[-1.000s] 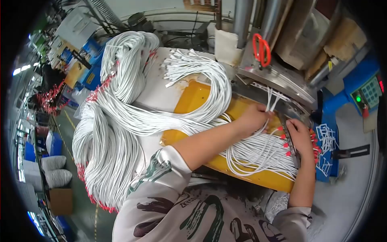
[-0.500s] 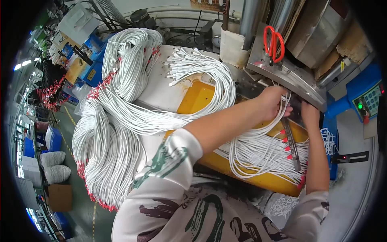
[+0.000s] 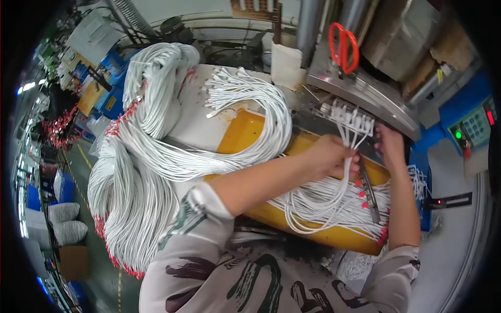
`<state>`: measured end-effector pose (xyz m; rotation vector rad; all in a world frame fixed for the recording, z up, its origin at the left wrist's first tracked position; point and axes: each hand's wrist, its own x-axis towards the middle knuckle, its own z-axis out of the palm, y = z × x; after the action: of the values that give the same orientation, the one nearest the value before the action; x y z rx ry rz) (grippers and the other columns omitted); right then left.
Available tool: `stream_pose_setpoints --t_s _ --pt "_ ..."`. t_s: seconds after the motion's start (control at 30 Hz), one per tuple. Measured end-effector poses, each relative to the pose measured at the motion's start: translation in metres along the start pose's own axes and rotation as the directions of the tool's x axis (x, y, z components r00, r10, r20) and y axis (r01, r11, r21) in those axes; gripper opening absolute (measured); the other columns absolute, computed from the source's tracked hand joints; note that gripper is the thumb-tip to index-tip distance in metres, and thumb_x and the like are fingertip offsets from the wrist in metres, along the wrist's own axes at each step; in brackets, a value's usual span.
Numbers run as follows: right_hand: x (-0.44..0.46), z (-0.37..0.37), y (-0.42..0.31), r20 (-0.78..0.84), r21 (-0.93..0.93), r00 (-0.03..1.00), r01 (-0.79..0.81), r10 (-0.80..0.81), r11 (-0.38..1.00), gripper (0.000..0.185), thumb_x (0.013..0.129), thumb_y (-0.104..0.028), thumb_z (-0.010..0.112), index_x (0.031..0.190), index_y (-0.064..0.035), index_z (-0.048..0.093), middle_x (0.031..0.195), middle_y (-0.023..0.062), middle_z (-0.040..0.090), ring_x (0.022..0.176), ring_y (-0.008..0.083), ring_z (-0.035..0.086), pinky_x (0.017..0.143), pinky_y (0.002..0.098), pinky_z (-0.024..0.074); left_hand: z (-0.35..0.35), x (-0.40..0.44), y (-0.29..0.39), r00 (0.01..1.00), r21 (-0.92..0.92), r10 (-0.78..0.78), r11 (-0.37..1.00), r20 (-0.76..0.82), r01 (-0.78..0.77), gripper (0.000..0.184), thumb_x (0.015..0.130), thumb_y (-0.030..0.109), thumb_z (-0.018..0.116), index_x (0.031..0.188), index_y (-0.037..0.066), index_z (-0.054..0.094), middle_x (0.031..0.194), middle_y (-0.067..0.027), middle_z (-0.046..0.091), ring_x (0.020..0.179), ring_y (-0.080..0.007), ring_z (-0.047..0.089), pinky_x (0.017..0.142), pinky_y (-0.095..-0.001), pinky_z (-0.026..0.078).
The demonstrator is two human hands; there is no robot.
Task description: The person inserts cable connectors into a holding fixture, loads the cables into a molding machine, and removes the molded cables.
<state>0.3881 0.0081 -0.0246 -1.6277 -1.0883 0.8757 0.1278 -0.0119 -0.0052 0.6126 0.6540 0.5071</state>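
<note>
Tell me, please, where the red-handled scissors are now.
In the head view, the red-handled scissors are at upper right, against the metal machine, just beyond the white connectors.

Two bare hands (image 3: 330, 157), one pair of red-handled scissors (image 3: 343, 48), one yellow tray (image 3: 237, 134), one blue-framed keypad (image 3: 475, 125), one brown cardboard box (image 3: 73, 262), two rounded white bundles (image 3: 68, 232)

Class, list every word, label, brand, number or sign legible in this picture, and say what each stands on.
No text can be read with certainty.
Red display: lit figures, too small and blurred.
Keypad: key markings too small.
Yellow label on a blue box: too small.
Shirt: large brushed shapes, no word legible.
Dial behind the bench: markings too small.
</note>
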Motion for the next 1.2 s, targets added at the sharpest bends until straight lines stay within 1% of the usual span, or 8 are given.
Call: stream_pose_setpoints --t_s 0.3,0.5,0.63,0.77,0.83,0.93,1.07,1.2 --pt "-0.071 0.022 -0.003 -0.021 -0.670 0.955 0.207 -0.296 0.713 0.039 0.089 -0.041 0.073 0.109 -0.0081 0.071 0.087 0.0136 0.071 0.081 0.0310 0.069 0.070 0.0406 0.0544 -0.003 -0.133 -0.001 0.982 0.298 -0.184 0.936 -0.047 0.190 0.022 0.097 0.003 0.061 0.118 -0.001 0.065 0.099 -0.0098 0.069 0.081 -0.0216 0.072 0.070 -0.0314 0.062" --pt "-0.050 0.057 -0.008 0.387 -0.465 0.735 0.677 -0.557 0.570 0.028 0.089 -0.031 0.070 0.108 -0.0105 0.071 0.102 0.0102 0.069 0.094 0.0317 0.067 0.077 0.0433 0.0540 -0.078 -0.092 0.049 0.760 0.209 0.546 0.838 -0.354 -0.505 0.026 0.100 0.017 0.062 0.118 -0.002 0.061 0.096 -0.0081 0.067 0.090 -0.0204 0.069 0.083 -0.0345 0.058" --pt "-0.068 0.046 -0.031 0.281 -0.711 0.778 0.562 -0.562 0.423 0.028 0.091 -0.029 0.071 0.112 -0.0100 0.070 0.104 0.0133 0.064 0.092 0.0316 0.067 0.079 0.0402 0.0533 -0.117 -0.059 0.072 0.825 0.019 0.219 0.969 -0.521 -0.245 0.024 0.101 0.020 0.062 0.112 -0.002 0.063 0.093 -0.0073 0.067 0.088 -0.0212 0.068 0.084 -0.0344 0.056" --pt "-0.157 -0.020 -0.042 -0.250 -0.729 0.815 0.196 -0.523 0.655 0.030 0.094 -0.022 0.068 0.119 -0.0066 0.065 0.105 0.0165 0.064 0.089 0.0323 0.066 0.078 0.0398 0.0532 -0.098 -0.094 0.045 0.829 0.337 0.436 0.885 -0.350 -0.323 0.022 0.097 0.020 0.065 0.106 -0.001 0.067 0.093 -0.0088 0.069 0.091 -0.0244 0.067 0.084 -0.0353 0.055" --pt "-0.200 -0.024 0.003 -0.179 -0.848 0.786 0.181 -0.591 0.498 0.035 0.095 -0.023 0.067 0.125 -0.0071 0.062 0.105 0.0184 0.066 0.088 0.0329 0.067 0.077 0.0408 0.0535 -0.058 -0.100 0.017 0.585 0.934 0.746 -0.142 0.318 -0.327 0.019 0.093 0.018 0.067 0.100 0.000 0.070 0.093 -0.0118 0.070 0.091 -0.0283 0.066 0.082 -0.0369 0.053" --pt "-0.237 -0.015 0.013 -0.013 -0.785 0.950 0.183 -0.311 0.592 0.035 0.098 -0.025 0.064 0.124 -0.0030 0.064 0.103 0.0186 0.068 0.091 0.0311 0.067 0.079 0.0390 0.0532 0.001 -0.070 -0.030 0.570 0.687 0.426 -0.195 0.702 -0.700 0.019 0.091 0.017 0.068 0.101 0.002 0.071 0.095 -0.0143 0.068 0.092 -0.0325 0.064 0.079 -0.0402 0.053" --pt "-0.188 -0.031 0.000 -0.143 -0.508 0.978 0.058 -0.151 0.860 0.033 0.101 -0.027 0.060 0.118 0.0003 0.066 0.102 0.0187 0.069 0.092 0.0306 0.067 0.082 0.0376 0.0521 0.032 -0.063 -0.062 0.510 0.598 0.319 -0.331 0.799 -0.730 0.016 0.091 0.016 0.067 0.094 0.001 0.069 0.092 -0.0160 0.065 0.089 -0.0351 0.064 0.075 -0.0443 0.053" --pt "-0.056 -0.025 0.020 -0.014 -0.430 0.879 0.425 -0.477 0.797 0.036 0.103 -0.030 0.057 0.115 0.0015 0.067 0.107 0.0191 0.071 0.094 0.0307 0.067 0.085 0.0363 0.0508 0.059 -0.009 -0.032 0.589 0.782 0.528 -0.288 0.611 -0.553 0.021 0.095 0.018 0.061 0.086 -0.001 0.065 0.084 -0.0209 0.064 0.080 -0.0400 0.063 0.072 -0.0495 0.051"
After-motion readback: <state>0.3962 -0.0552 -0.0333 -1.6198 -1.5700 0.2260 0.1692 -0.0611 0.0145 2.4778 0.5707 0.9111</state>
